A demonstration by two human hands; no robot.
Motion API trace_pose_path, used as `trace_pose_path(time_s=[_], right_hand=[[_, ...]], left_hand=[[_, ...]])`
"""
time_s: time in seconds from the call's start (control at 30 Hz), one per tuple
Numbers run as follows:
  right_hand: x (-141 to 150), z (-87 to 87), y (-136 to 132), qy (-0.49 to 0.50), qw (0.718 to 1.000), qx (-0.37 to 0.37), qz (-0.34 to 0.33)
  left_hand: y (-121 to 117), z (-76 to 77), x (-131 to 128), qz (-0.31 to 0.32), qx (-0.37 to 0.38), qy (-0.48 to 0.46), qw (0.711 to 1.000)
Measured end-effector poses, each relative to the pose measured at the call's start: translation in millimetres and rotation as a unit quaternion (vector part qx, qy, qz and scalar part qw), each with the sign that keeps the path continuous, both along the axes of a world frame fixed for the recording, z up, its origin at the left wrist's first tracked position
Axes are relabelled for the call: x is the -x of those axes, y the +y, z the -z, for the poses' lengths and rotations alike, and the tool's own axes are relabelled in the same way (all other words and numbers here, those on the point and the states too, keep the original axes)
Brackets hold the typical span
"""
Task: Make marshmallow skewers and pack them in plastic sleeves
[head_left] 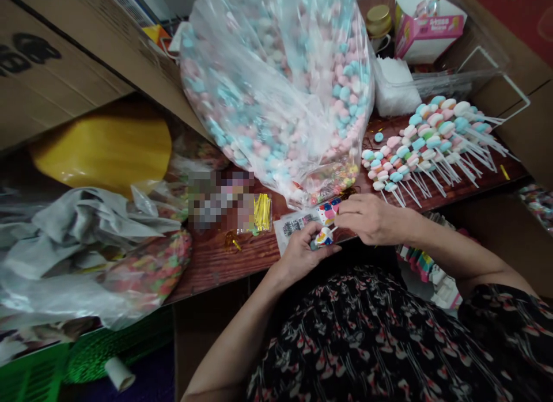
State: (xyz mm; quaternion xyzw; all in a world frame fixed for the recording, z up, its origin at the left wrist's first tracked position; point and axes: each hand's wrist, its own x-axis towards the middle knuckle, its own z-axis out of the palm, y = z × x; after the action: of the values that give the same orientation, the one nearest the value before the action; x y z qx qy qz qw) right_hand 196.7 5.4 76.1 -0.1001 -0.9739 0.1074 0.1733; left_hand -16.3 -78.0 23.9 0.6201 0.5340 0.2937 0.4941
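My left hand [302, 249] is closed around a small wrapped sweet on a stick [325, 236] at the near edge of the wooden table [242, 249]. My right hand [367, 219] is pinched on the upper end of the same sweet, its fingers pressed together. A printed clear wrapper [302, 220] lies on the table just behind both hands. A large clear bag [276, 85] full of pink, blue and white marshmallows stands right behind them.
A pile of finished marshmallow sticks [427, 140] lies at the right. Gold twist ties [261, 212] lie left of my hands. Crumpled plastic bags [86, 241], a bag of coloured sweets [151, 269], cardboard boxes [52, 62] and a pink carton [427, 30] crowd the surroundings.
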Motion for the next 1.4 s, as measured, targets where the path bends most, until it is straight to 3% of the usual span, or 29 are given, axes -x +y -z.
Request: trace_pose_path(time_s=[0.17,0.23,0.33,0.47,0.57,0.67,0.77,0.87,0.97,1.17,1.3,1.4], right_hand=[[10.5,16.1,-20.7,0.122,0.991,0.042,0.028],[6.8,16.0,-22.1,0.183,0.978,0.079,0.054],[-1.6,10.1,-20.0,0.234,0.964,0.112,0.057],[-4.1,1.9,-17.2,0.221,0.972,0.076,-0.016],[-2.4,-2.2,-17.3,0.152,0.988,0.008,-0.025],[-3.4,-4.2,-20.1,0.043,0.997,-0.059,0.007],[-5.9,-2.9,-24.6,-0.03,0.996,-0.073,0.042],[-8.6,-1.0,-27.6,-0.1,0.991,-0.039,0.082],[-11.6,-0.8,-27.8,-0.168,0.978,0.015,0.121],[-13.5,3.5,-25.1,-0.201,0.966,0.092,0.137],[-4.5,8.9,-26.9,-0.195,0.969,0.111,0.108],[4.1,14.0,-30.3,-0.171,0.975,0.099,0.1]], left_hand=[[-3.2,0.0,-4.7,0.007,-0.002,-0.011,1.0],[-2.4,-8.9,1.0,0.018,0.01,-0.037,0.999],[2.8,-25.7,12.7,0.098,0.073,-0.097,0.988],[11.1,-37.8,17.3,0.229,0.227,-0.157,0.933],[13.5,-36.2,11.4,0.193,0.27,-0.159,0.93],[12.4,-29.5,5.9,0.111,0.183,-0.107,0.971],[9.0,-22.1,5.1,0.072,0.065,-0.029,0.995],[3.9,-17.0,8.1,0.051,-0.038,0.074,0.995],[-1.6,-15.0,11.9,0.053,-0.118,0.162,0.978],[-8.1,-14.9,12.1,0.069,-0.156,0.203,0.964],[-7.8,-11.3,7.1,0.11,-0.165,0.206,0.958],[-6.6,-6.9,5.3,0.104,-0.156,0.184,0.965]])
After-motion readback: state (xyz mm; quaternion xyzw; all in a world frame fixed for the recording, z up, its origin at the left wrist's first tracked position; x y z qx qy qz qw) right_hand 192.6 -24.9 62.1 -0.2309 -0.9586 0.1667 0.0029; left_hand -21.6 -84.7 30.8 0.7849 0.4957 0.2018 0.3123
